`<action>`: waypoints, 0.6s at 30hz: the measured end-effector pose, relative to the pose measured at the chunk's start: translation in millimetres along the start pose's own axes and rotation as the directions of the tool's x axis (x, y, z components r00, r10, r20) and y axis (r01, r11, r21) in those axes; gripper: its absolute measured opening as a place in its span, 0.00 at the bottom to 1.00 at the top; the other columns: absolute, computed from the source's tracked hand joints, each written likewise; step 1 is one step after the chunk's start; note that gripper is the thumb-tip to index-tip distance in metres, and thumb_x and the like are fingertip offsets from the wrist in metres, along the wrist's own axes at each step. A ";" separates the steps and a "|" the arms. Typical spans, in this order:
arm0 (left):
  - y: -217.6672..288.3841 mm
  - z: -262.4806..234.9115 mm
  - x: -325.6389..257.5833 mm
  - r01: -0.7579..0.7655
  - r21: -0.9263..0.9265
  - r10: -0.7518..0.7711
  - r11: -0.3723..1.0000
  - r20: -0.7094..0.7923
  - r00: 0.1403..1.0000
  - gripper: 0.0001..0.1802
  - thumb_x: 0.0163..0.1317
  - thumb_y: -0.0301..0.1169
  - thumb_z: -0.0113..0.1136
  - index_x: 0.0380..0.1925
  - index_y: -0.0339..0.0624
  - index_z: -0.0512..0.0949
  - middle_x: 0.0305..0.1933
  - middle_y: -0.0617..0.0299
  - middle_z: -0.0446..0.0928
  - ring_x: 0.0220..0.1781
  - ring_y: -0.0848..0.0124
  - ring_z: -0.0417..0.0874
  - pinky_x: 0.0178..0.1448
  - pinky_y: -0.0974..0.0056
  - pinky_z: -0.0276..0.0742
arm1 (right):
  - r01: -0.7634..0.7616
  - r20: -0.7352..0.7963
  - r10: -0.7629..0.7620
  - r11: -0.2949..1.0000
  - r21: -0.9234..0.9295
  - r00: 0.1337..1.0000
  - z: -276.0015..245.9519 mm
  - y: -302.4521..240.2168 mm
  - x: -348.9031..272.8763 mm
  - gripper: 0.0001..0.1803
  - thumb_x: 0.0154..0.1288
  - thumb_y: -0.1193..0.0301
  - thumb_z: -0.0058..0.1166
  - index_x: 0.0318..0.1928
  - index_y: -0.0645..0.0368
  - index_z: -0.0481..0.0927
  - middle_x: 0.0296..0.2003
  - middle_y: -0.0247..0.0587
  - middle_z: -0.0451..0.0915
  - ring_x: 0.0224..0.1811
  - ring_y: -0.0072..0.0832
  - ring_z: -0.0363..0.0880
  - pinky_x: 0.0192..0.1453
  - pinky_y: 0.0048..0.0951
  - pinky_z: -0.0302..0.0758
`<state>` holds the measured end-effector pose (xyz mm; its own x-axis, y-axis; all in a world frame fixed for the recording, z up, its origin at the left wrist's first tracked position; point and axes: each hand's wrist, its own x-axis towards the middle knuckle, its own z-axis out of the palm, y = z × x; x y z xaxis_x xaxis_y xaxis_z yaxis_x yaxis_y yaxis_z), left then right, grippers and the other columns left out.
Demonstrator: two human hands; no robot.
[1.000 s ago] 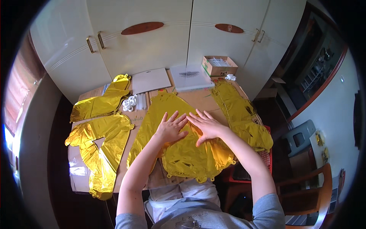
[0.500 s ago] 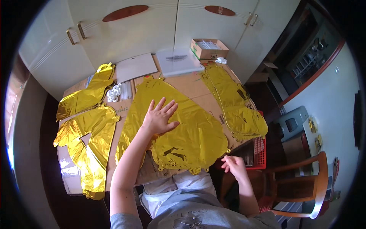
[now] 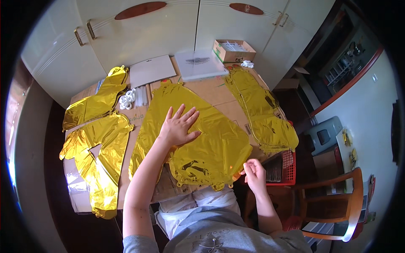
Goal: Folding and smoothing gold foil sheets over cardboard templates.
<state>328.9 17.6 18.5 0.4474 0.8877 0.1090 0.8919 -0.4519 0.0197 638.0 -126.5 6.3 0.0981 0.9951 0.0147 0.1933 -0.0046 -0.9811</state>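
Note:
A large flat gold foil balloon [image 3: 211, 126] lies in the middle of the cardboard-covered table, its narrow end pointing away from me. My left hand [image 3: 179, 127] rests on it with fingers spread. At its right corner, the fingertips of my right hand [image 3: 254, 173] pinch the edge, which is lifted slightly. More flat gold foil balloons lie around: a folded-looking balloon [image 3: 99, 158] at the near left, another balloon [image 3: 90, 107] behind it, and a long balloon [image 3: 257, 109] at the right.
White ribbon rolls [image 3: 127, 99] and clear tubes [image 3: 141, 96] sit at the left back. Behind are a grey board [image 3: 152, 72], a clear plastic packet [image 3: 201, 69] and a cardboard box [image 3: 234, 55] of white sticks. A red basket [image 3: 288, 168] and wooden chair [image 3: 354, 202] stand at the right.
My right hand has moved up and left to the balloon's right corner and closed on its edge, raising it a little. My left hand stays spread on the foil.

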 end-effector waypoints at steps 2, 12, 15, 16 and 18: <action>-1.3 -0.6 -0.6 0.004 0.005 -0.004 1.000 0.008 1.000 0.43 0.64 0.65 0.38 0.73 0.55 0.56 0.77 0.65 0.55 0.79 0.54 0.49 0.78 0.39 0.42 | -0.084 0.027 0.083 0.996 0.042 0.996 -1.1 -9.8 -4.3 0.07 0.71 0.73 0.52 0.42 0.64 0.71 0.26 0.32 0.76 0.24 0.16 0.78 0.16 0.16 0.67; 0.0 -0.6 -0.1 -0.003 0.004 0.003 1.000 0.005 1.000 0.43 0.64 0.66 0.37 0.73 0.55 0.55 0.77 0.65 0.54 0.79 0.54 0.48 0.78 0.39 0.41 | 0.037 0.203 0.005 0.978 -0.205 0.979 2.9 -26.1 -4.8 0.11 0.65 0.70 0.61 0.37 0.66 0.75 0.22 0.34 0.78 0.22 0.16 0.78 0.23 0.20 0.72; -0.9 -1.2 -1.6 0.001 0.012 -0.001 1.000 0.005 1.000 0.43 0.64 0.66 0.37 0.73 0.55 0.55 0.77 0.65 0.54 0.79 0.54 0.49 0.78 0.40 0.42 | 0.144 0.261 -0.009 0.853 -0.502 0.965 17.5 -36.2 -1.3 0.17 0.60 0.62 0.65 0.33 0.66 0.78 0.22 0.42 0.81 0.20 0.29 0.81 0.27 0.28 0.76; -0.9 -1.5 -1.9 0.000 0.010 0.000 1.000 0.001 1.000 0.43 0.64 0.66 0.36 0.73 0.54 0.55 0.77 0.65 0.55 0.79 0.54 0.49 0.78 0.40 0.42 | 0.211 0.246 -0.100 0.851 -0.481 0.964 25.6 -36.8 0.2 0.18 0.60 0.61 0.65 0.32 0.65 0.77 0.21 0.42 0.81 0.20 0.31 0.81 0.26 0.29 0.77; -0.9 -1.9 -2.3 -0.003 0.004 0.003 1.000 -0.006 1.000 0.44 0.64 0.67 0.34 0.73 0.54 0.56 0.77 0.66 0.55 0.79 0.55 0.50 0.78 0.39 0.41 | 0.300 0.235 -0.208 0.821 -0.486 0.950 35.6 -36.8 2.0 0.20 0.59 0.59 0.66 0.31 0.63 0.74 0.20 0.42 0.79 0.20 0.35 0.81 0.26 0.32 0.77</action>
<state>327.0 15.8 20.1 0.4498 0.8857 0.1153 0.8907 -0.4544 0.0154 596.4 -120.7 35.6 -0.1760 0.9691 0.1729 0.6627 0.2465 -0.7072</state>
